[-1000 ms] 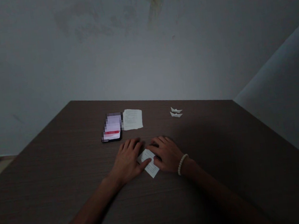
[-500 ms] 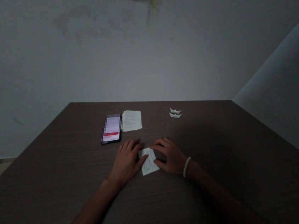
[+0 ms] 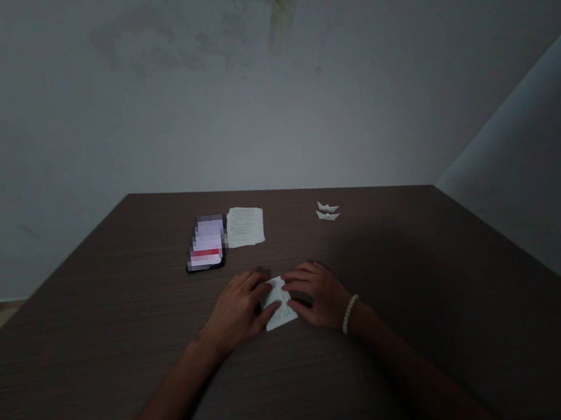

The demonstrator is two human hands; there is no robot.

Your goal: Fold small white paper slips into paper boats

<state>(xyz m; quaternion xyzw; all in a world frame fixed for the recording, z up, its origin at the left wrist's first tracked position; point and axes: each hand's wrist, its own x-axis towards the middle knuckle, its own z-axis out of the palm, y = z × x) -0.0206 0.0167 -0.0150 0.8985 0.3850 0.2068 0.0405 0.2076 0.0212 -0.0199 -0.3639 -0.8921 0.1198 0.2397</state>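
Note:
A small printed piece of paper (image 3: 277,309) lies on the dark table between my two hands. My left hand (image 3: 243,305) holds its left side, the thumb resting across the lower part and the index finger at the upper left edge. On the opposite side, my right hand (image 3: 318,293) grips the paper's right edge, with curved fingers at the top corner and the thumb lower down. A beaded bracelet (image 3: 350,314) circles my right wrist. The paper's upper edge is partly hidden under my fingers.
Beyond my left hand lies a phone (image 3: 207,243) with a lit, blurred screen. Beside it is a stack of printed paper (image 3: 245,226). Two small folded paper boats (image 3: 328,211) sit farther right. A wall (image 3: 271,117) rises behind the table (image 3: 117,280).
The fingers of both hands have shifted slightly over the paper's upper part, covering more of it. The paper stays in nearly the same place. The view has moved a little.

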